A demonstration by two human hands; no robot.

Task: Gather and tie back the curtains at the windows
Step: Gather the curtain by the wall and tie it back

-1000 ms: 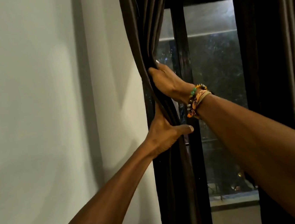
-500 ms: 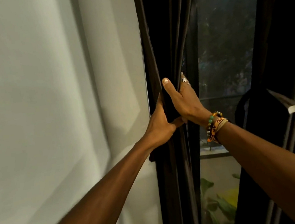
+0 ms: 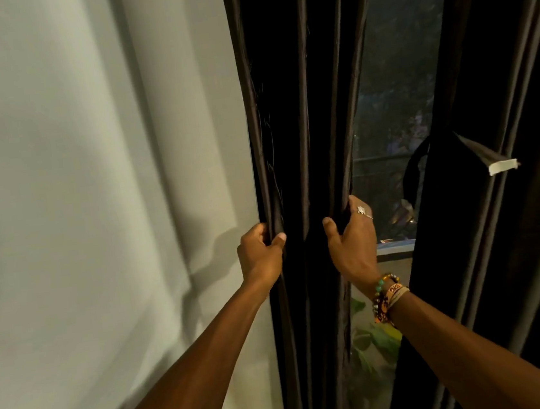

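The left grip (image 3: 261, 255) clenches the wall-side edge of a dark curtain (image 3: 292, 117) hanging left of the window (image 3: 393, 89), thumb pinching the hem, while the right grip (image 3: 351, 249) grasps the folds at the edge nearest the glass. Holding both edges at one height appears meant to squeeze the pleats into a single bundle for tying; no tie shows on this panel. Right of the window a second curtain (image 3: 506, 278) hangs, a dark strap (image 3: 473, 151) ending in a white tab (image 3: 503, 166) showing against it, seemingly its tieback. A pale wall (image 3: 92, 191) lies left of the window, beyond the held curtain.
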